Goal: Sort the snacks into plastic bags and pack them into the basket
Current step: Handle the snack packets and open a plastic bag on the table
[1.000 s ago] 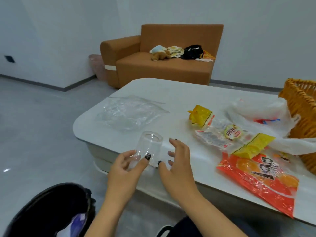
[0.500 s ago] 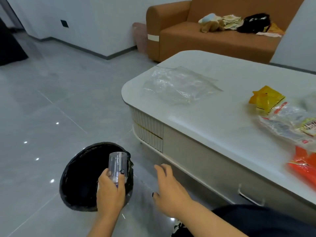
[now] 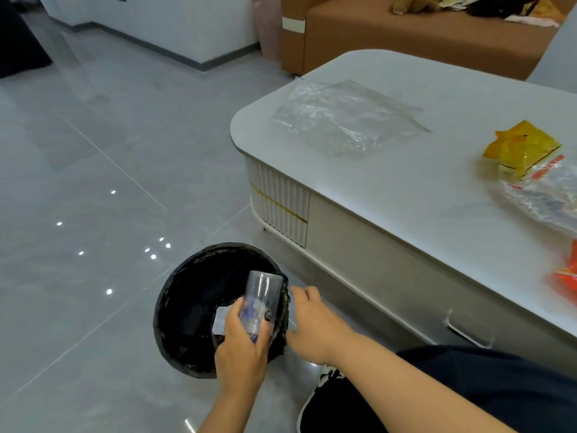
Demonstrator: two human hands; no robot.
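We are looking down at the bin [image 3: 199,307], a black-lined pail standing on the floor just beside the counter [image 3: 406,195]. Our left hand [image 3: 242,348] is gripping a clear cup [image 3: 262,295] above the bin's mouth, fingers and thumb curled round its lower half. The cup is tilting away from us over the opening; we judge it is being discarded as rubbish, which would explain the hold above the liner. Pale scraps are lying in the bin beneath it.

Our right hand [image 3: 312,326] is resting at the bin's right rim, fingers loosely bent and holding nothing that we can see; it is probably steadying the liner.

Further right, on the counter, an empty plastic bag [image 3: 343,117] is lying flat near the rounded corner. The snacks [image 3: 530,170], a yellow packet and clear wrapped ones, are sitting at the right edge, well apart from both hands. The basket is not in view. Judgement: sorting is pausing for cleanup.
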